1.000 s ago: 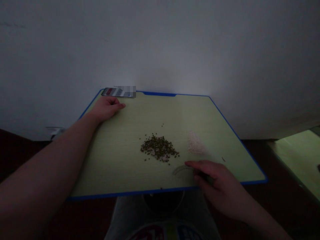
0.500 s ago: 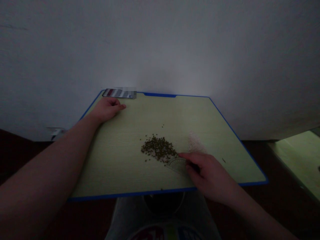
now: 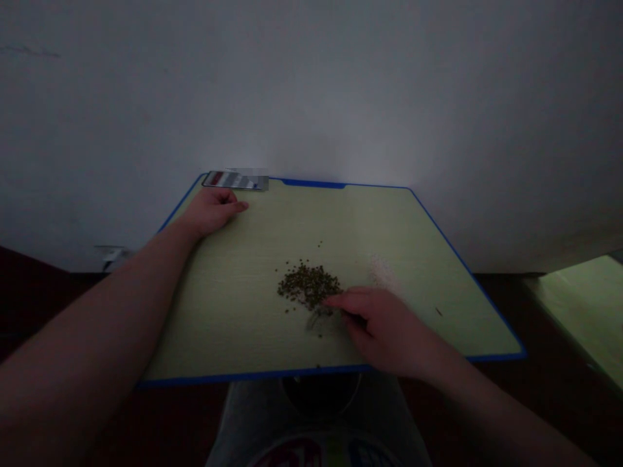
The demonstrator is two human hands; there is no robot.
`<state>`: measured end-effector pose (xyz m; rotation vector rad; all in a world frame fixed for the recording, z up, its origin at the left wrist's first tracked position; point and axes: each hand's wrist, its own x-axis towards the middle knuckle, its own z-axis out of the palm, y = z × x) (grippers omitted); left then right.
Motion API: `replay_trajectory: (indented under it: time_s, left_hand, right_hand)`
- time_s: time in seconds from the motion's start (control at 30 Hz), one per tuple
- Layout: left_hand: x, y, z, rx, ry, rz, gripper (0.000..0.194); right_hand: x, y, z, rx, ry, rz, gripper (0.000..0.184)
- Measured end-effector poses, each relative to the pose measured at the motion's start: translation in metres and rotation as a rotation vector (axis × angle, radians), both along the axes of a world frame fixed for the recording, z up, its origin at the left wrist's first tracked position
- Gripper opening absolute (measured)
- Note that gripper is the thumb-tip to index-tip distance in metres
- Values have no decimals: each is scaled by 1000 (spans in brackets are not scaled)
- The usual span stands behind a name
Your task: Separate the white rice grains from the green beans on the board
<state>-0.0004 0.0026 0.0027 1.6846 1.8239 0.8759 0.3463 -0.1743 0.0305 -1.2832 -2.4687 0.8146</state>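
My right hand (image 3: 384, 331) is closed, with the index finger reaching into the near right edge of a pile of small dark green beans (image 3: 309, 283). A clear, curved plastic piece, which looks like a protractor (image 3: 318, 318), shows beside the fingers; the hand covers the rest of it. Farther off at the left, my left hand (image 3: 211, 211) rests on the board as a loose fist, its thumb pointing right. Nothing shows in it. Just behind the left hand lies a phone (image 3: 233, 180) with a lit screen. Pale rice-like grains (image 3: 382, 272) lie beyond my right hand.
The pale tabletop (image 3: 233, 324) has a blue rim and stands against a grey wall (image 3: 311, 84). A dark bowl (image 3: 321, 392) sits below its near edge, over my lap. A thin brown sliver (image 3: 439, 312) lies at the right. Another pale surface (image 3: 579, 298) is far right.
My right hand has moved left and slightly away from me, taking the clear piece along the near side of the bean pile. The left hand has stayed in place.
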Motion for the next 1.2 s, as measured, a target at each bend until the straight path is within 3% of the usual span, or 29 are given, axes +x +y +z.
replay_trajectory:
  time_s: [0.23,0.47,0.73,1.0,1.2]
  left_hand:
    - [-5,3,-5,12,23,-27,34]
    - [-3,2,-3,25,12,-15,34]
    - [1,0,0,32,-5,-5,32]
    - [-2,2,-3,22,-19,-5,32]
    - [-4,3,-4,36,-18,-13,32]
  right_hand:
    - [-4,-7,4,-32,0,158,50]
    - [9,-20,2,-96,75,96,47]
    - [20,-23,1,-39,141,41,41]
    - [-22,-13,4,207,67,-24,50]
    - [-47,-4,5,169,-141,-26,57]
